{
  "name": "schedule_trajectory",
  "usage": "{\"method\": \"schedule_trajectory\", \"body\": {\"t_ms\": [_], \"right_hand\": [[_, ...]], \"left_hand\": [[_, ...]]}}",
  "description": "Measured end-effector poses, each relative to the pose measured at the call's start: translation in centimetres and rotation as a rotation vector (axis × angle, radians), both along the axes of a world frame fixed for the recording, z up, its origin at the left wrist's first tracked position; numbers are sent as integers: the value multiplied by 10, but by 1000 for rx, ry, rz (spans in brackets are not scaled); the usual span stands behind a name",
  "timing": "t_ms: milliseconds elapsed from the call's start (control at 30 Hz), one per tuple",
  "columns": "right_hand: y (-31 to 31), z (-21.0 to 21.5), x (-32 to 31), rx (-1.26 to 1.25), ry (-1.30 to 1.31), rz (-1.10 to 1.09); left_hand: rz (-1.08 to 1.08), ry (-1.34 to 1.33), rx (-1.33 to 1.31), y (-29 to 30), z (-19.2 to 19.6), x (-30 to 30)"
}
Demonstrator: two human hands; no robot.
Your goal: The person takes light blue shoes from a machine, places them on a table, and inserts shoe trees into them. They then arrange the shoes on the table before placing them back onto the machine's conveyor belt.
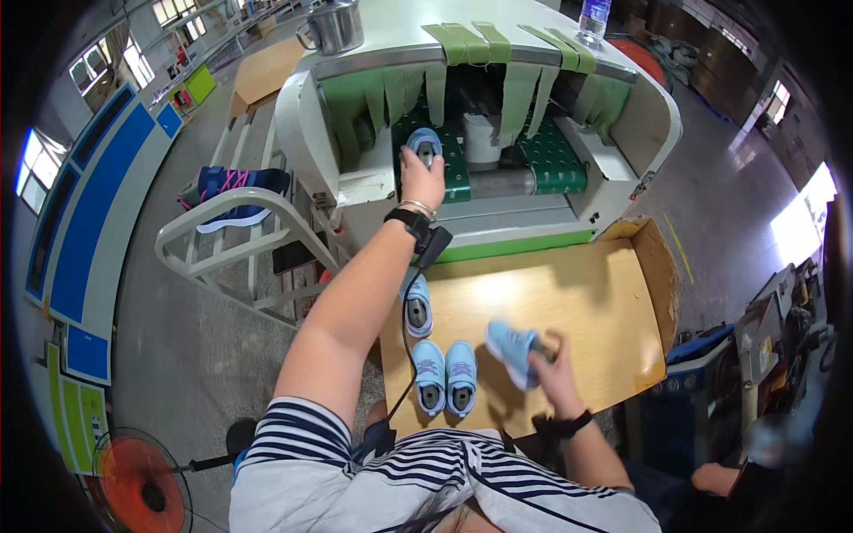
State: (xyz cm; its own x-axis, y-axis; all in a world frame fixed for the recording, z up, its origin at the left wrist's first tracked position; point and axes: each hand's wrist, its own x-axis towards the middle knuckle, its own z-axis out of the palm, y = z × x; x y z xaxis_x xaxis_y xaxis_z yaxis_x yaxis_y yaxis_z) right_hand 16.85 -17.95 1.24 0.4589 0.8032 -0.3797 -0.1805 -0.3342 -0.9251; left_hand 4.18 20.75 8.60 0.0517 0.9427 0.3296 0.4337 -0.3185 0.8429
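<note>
My left hand (422, 181) reaches far forward, fingers wrapped round a light blue sneaker (426, 135) at the left of the machine's opening, over the perforated green belt (455, 167). Over the wooden tabletop (569, 302), my right hand (555, 369) grips another light blue sneaker (512, 348) near its dark opening. That shoe is tilted and smeared by motion. On the tabletop's left, two light blue sneakers, a left one (428, 373) and a right one (460, 373), lie side by side. Beyond them another blue sneaker (417, 311) lies partly hidden by my left forearm and a cable.
The white machine (373, 84) has green strips (520, 98) hanging over its mouth. A metal mug (336, 27) and a bottle (593, 19) stand on top. At left, a white rack (253, 209) bears a navy shoe (235, 191). A cardboard wall (657, 275) edges the tabletop. An orange fan (142, 484) stands lower left.
</note>
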Motion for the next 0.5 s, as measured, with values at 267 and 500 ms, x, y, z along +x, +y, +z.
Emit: {"method": "schedule_trajectory", "body": {"t_ms": [267,500], "right_hand": [[234,111,117,713,-961,-305],[311,67,70,141,-1396,-223]], "left_hand": [[-602,225,57,-172,-65,-36],[-965,724,138,-300,-139,-94]]}}
